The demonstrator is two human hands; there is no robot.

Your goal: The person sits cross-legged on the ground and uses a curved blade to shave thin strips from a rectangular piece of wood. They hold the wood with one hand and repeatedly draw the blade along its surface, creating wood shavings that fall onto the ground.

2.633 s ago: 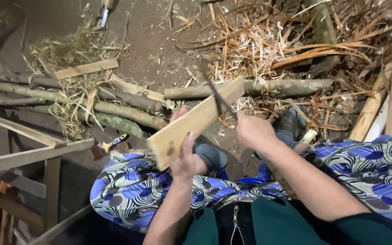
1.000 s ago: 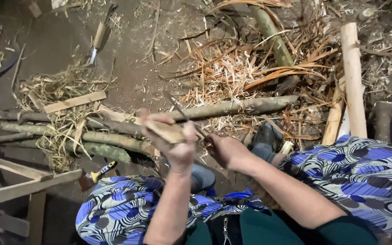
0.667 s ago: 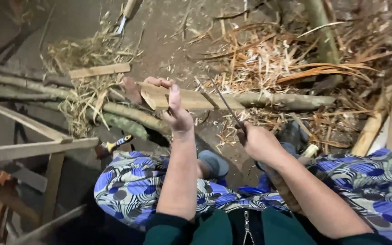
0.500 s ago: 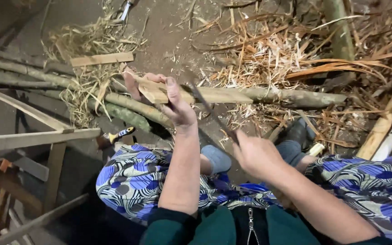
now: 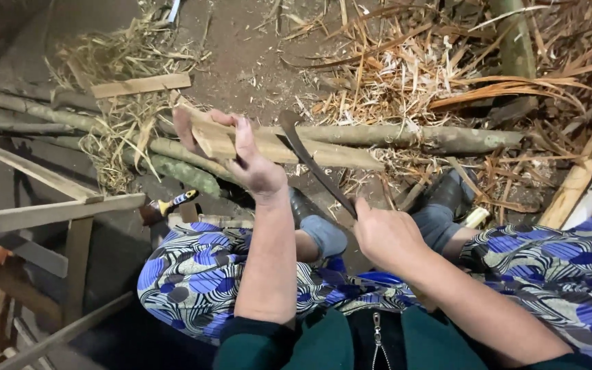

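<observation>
Left hand: your left hand [image 5: 251,161] is wrapped over the left end of the flat wooden slat [image 5: 289,147]; its grip is closed around the wood, thumb under and fingers over the top face.
Right hand: your right hand [image 5: 385,233] is fisted around the handle of the curved knife [image 5: 313,164]; its grip is pressed tight, and the handle itself is hidden inside the fist.
Where the slat is: held up in front of your knees, above the dirt floor [image 5: 241,55], just on the near side of the long round pole [image 5: 405,137] that lies on the ground.
Long axis: the slat runs left to right, its free end pointing right and slightly toward you; its broad face looks up.
Blade: dark and narrow, it rises from your fist up and to the left, and its hooked tip crosses the slat's top face near the middle.
Handling: the slat looks light, dry and stiff, likely to split along the grain; its sawn edges may be splintery, so judge the far left end the safest hold, well apart from the blade.
Around you: straw and bark shavings [image 5: 405,75] far right, a short offcut board [image 5: 142,85] far left, a small yellow-handled tool [image 5: 173,203] by your left knee, a timber frame [image 5: 56,212] at left.
</observation>
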